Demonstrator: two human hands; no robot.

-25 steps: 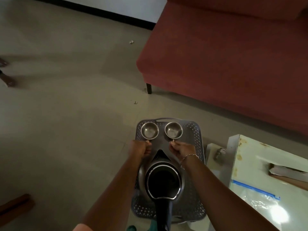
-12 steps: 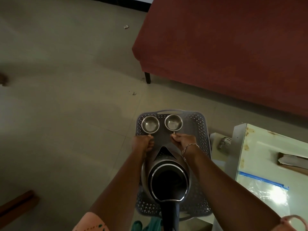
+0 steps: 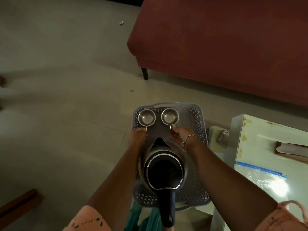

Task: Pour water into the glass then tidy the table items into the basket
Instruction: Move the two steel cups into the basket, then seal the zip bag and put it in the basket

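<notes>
Basket [image 3: 199, 124]: grey, perforated plastic, carried above the floor [image 3: 66, 97], its far handle at top.
Contents, far end: two steel cups side by side, left cup [image 3: 146, 117] and right cup [image 3: 170, 115], both upright, apart from each other.
Contents, near end: black kettle [image 3: 164, 172], upright, spout toward the cups, handle toward the wearer.
Left hand [image 3: 137, 138]: closed at the basket's left edge, fingertips touching the left cup's handle.
Right hand [image 3: 180, 135]: closed, pinching the right cup's handle; bracelet [image 3: 189, 139] on the wrist.
Surroundings: white table [image 3: 266, 147] just right of the basket, bearing a clear zip bag [image 3: 263, 179]; red sofa [image 3: 225, 47] beyond.
</notes>
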